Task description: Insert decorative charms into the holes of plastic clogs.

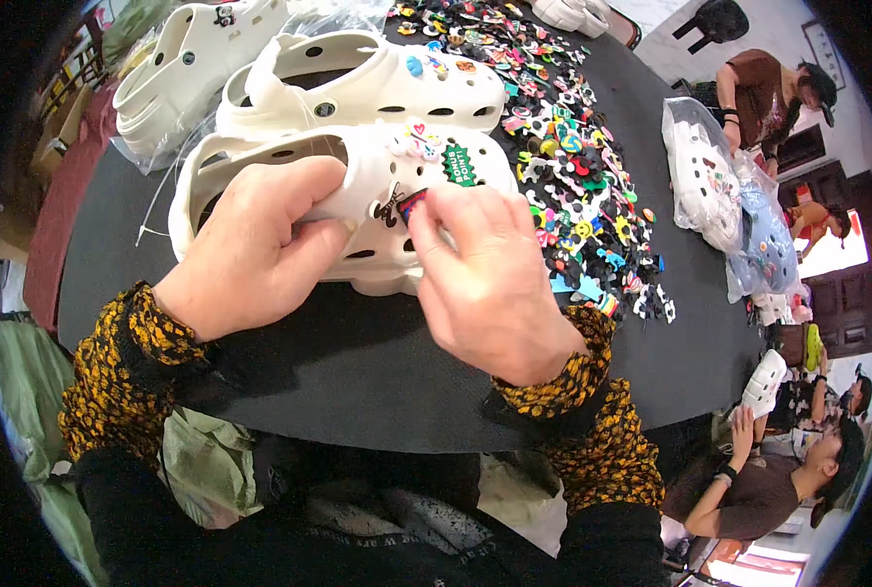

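A white foam clog (363, 171) lies in front of me on the dark table, its toe toward the right. My left hand (260, 249) is closed around the clog's near side by the foot opening, the thumb bent over the edge. With closed fingertips my right hand (485, 264) holds a small dark shoe charm (412, 203) with red and blue on it against the clog's top. Beside it sit a brown and black charm (387, 208), a green spiky charm (459, 166) and a white and pink charm (414, 142). The right fingertips partly hide the held charm.
Another white clog (377, 88) with charms stands just beyond, and a further one (186, 68) in clear plastic at far left. A long pile of colourful charms (573, 166) runs along the right. Bagged clogs (705, 181) lie at the right edge, where other people work.
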{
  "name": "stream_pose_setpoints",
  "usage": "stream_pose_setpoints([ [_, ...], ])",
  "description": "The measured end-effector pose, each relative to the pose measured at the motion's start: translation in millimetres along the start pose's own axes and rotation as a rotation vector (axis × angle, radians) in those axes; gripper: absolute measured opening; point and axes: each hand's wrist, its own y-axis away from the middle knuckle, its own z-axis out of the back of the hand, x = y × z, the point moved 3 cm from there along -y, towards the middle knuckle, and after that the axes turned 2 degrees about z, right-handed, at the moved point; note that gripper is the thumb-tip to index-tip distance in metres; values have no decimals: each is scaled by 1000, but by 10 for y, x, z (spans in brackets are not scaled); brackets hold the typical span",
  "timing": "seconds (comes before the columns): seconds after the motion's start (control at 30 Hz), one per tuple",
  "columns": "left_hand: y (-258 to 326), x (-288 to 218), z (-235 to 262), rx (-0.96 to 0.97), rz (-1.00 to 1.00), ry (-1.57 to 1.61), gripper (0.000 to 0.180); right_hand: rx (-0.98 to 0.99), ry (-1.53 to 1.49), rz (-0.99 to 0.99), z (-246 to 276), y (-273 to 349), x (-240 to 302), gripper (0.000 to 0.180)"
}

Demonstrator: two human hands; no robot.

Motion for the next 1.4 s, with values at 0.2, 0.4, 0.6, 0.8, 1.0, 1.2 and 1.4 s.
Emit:
stream_pose_setpoints([
  [0.2,62,17,9,21,124,18,13,-164,-249,-95,61,60,-248,20],
  [0.4,61,8,58,6,68,-16,14,-295,-353,-138,0,60,-294,14],
  [0.6,54,39,55,12,92,14,14,-269,-363,-188,-12,58,-260,15],
  [0.8,78,13,88,29,105,-6,14,-276,-198,29,136,33,-149,23],
  [1.0,95,23,23,-65,39,21,14,-157,-3,119,200,70,26,22],
  [1.2,97,-3,2,-85,-1,-55,12,-34,97,108,149,71,167,14],
  [1.4,101,-20,-1,-64,-42,-113,12,24,125,103,90,49,184,14],
])
